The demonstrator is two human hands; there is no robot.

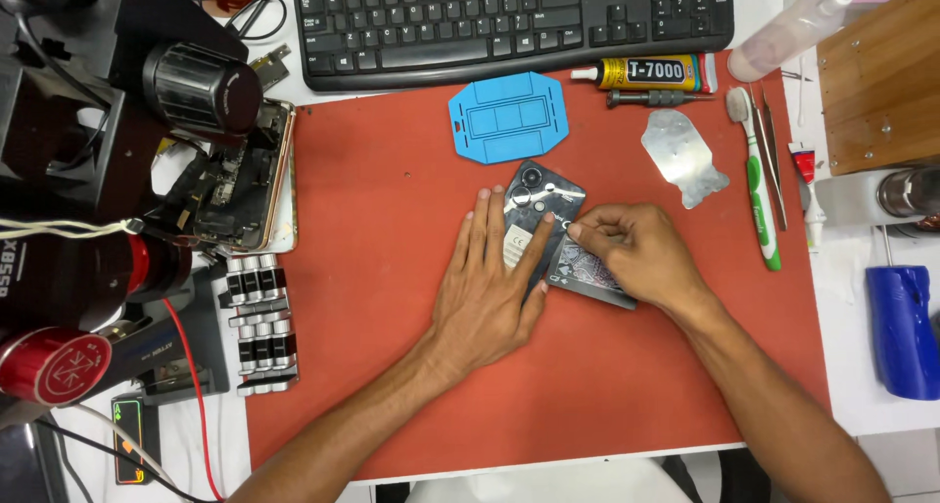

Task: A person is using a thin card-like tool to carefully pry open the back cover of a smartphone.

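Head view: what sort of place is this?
Probably a phone repair bench: an opened dark phone under both hands on a red work mat, a yellow glue tube, a dismantled phone beside it.

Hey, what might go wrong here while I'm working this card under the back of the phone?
The playing card pinched in the right hand is thin, so it may bend or tear at the phone edge. The left hand presses flat on the back, which might crack it. A slip could knock the glue tube.

Left hand point(490, 287) pressed flat, fingers spread and extended forward; right hand point(632, 253) curled beside it, fingertips pinched together, both forearms angled inward.
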